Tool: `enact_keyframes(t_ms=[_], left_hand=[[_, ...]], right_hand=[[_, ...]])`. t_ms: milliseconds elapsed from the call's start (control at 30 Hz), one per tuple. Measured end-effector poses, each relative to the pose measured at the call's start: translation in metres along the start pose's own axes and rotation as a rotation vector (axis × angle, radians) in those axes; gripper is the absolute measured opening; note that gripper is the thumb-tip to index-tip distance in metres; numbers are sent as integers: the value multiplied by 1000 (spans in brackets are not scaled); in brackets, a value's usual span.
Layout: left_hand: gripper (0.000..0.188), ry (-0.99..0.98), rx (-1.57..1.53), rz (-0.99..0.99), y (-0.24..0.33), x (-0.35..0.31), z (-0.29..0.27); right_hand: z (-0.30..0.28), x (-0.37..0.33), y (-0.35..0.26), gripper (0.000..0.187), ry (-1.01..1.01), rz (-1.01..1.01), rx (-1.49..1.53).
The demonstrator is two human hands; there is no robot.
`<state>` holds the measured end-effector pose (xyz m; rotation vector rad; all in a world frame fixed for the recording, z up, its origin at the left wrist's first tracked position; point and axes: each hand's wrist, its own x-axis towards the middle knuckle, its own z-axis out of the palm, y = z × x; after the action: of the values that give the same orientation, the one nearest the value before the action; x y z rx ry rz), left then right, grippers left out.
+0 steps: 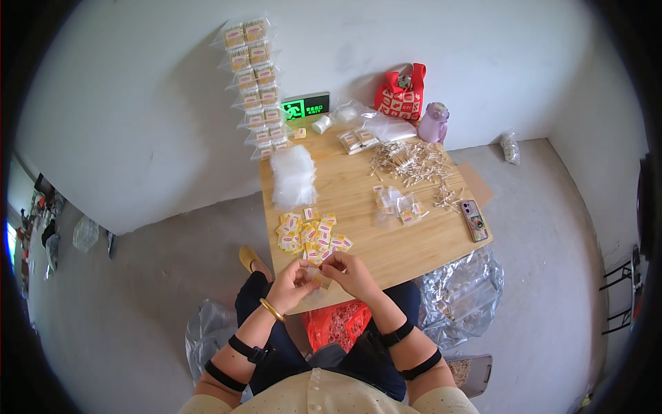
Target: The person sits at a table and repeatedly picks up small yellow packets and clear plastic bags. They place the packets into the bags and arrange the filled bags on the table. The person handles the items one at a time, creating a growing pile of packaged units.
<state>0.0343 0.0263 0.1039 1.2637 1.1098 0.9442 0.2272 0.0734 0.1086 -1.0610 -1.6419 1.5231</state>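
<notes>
At the near edge of the table, my left hand [292,281] and my right hand [349,273] are close together, both with pinched fingers. A small clear plastic bag [319,283] is between them, gripped from both sides. A yellowish piece shows at the bag; whether it is inside is too small to tell. Just beyond my fingers lies a loose pile of small yellow-and-white printed cards [312,233]. Behind the pile rests a stack of clear plastic bags [292,176].
Loose cotton swabs [412,163] are heaped at the back right. Nearer are filled small bags [401,205] and a phone [474,221]. A tall stack of packed swabs [254,90] stands back left, by a green exit sign [305,106]. A red bag [401,93] and purple jug [433,123] are behind.
</notes>
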Motion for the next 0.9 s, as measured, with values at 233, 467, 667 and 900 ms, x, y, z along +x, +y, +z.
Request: enact_keyframes(t_ms=[233,467,667,900], left_hand=[[37,75,-48,52,-15,7,-6],[19,61,202,-120,-15,5,-13],[12,135,438,-23,-32,-4,-23],[11,67,166,-141,-67,-2,-32]], right_hand=[[4,10,30,11,20,-5,206],[-2,27,45,9,319,-13,470],[-18,57,105,25,621,136,-165],[17,21,79,29,-209,207,220]])
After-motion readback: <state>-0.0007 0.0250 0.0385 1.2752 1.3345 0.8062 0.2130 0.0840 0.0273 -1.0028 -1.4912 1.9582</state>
